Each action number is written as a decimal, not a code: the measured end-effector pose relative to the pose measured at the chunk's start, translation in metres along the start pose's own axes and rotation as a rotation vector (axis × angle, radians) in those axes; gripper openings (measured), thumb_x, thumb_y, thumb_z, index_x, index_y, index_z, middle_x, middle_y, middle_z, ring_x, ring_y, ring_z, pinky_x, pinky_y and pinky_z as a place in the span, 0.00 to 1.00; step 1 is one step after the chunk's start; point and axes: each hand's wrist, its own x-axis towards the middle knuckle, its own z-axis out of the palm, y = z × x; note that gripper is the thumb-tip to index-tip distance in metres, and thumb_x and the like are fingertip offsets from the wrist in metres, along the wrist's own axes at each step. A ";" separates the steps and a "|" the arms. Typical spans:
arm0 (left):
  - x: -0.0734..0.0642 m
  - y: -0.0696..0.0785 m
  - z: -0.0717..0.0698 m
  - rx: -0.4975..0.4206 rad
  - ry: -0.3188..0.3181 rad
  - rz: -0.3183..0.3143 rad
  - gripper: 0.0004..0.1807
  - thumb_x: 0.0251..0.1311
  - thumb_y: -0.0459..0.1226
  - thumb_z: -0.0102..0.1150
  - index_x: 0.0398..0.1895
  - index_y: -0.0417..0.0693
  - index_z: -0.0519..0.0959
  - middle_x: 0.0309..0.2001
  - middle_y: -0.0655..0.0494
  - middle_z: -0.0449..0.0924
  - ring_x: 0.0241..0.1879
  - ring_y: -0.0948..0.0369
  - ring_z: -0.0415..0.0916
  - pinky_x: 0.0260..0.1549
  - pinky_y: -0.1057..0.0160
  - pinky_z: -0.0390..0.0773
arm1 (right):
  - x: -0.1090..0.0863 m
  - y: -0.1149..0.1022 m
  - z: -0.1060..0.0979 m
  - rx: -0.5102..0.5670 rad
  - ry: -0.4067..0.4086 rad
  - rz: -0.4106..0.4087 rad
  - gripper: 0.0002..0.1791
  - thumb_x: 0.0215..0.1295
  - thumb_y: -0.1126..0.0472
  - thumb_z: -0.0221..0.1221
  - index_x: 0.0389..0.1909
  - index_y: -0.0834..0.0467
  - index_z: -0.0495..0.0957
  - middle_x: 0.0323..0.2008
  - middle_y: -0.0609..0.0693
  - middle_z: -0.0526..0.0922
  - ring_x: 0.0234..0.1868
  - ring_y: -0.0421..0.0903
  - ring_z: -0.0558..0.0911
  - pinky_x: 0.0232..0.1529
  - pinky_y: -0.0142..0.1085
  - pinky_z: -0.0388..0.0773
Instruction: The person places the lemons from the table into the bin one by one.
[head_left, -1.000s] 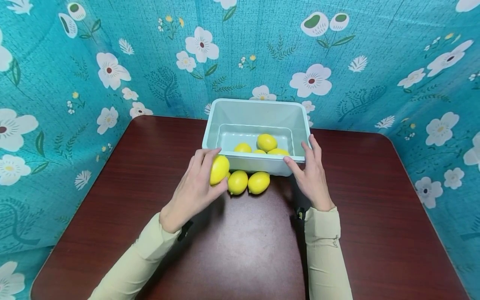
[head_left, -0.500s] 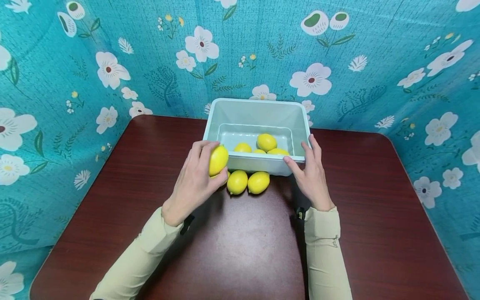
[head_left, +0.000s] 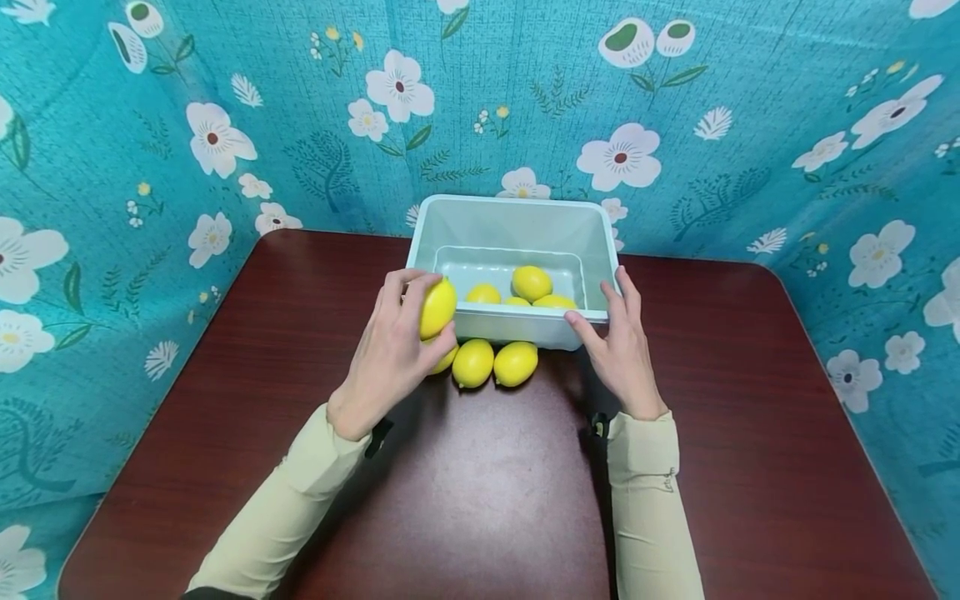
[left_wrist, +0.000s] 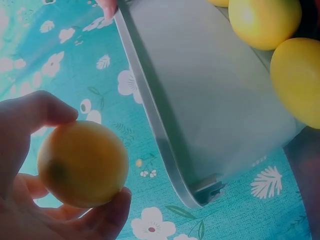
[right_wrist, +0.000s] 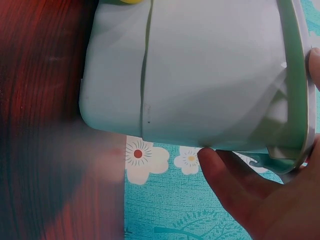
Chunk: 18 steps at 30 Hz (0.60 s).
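My left hand (head_left: 386,350) holds a lemon (head_left: 438,307) between thumb and fingers, raised by the front left corner of a pale blue plastic bin (head_left: 517,327). In the left wrist view this lemon (left_wrist: 82,162) appears end-on, apart from the bin's rim (left_wrist: 150,115). My right hand (head_left: 624,358) grips the bin's front right corner, thumb at the front rim and fingers along the side wall (right_wrist: 215,115). Several lemons (head_left: 532,283) lie inside the bin. Three more, including a middle lemon (head_left: 473,363) and a right lemon (head_left: 516,364), stand before it; my left hand partly hides the leftmost.
The bin stands at the back of a dark red-brown wooden table (head_left: 720,417). Close behind it hangs a teal floral cloth (head_left: 510,100), which also runs along both sides of the table.
My left hand has raised the lemon slightly, up along the bin's front left corner, showing more of the leftmost lemon beneath. The right hand keeps its place on the bin.
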 end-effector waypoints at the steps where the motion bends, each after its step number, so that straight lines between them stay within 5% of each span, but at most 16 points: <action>1: 0.001 0.000 0.000 0.003 0.000 0.000 0.27 0.51 0.38 0.64 0.56 0.40 0.72 0.54 0.43 0.68 0.48 0.51 0.69 0.42 0.56 0.79 | 0.000 0.000 0.000 0.000 0.000 0.001 0.43 0.65 0.42 0.58 0.71 0.64 0.58 0.77 0.50 0.44 0.74 0.54 0.57 0.65 0.58 0.65; 18: 0.013 -0.004 -0.001 -0.023 0.037 -0.021 0.26 0.52 0.35 0.63 0.56 0.40 0.73 0.55 0.42 0.66 0.51 0.51 0.68 0.47 0.56 0.78 | 0.000 0.000 0.001 0.001 0.013 -0.004 0.42 0.65 0.43 0.59 0.71 0.64 0.59 0.77 0.49 0.44 0.73 0.55 0.58 0.65 0.58 0.65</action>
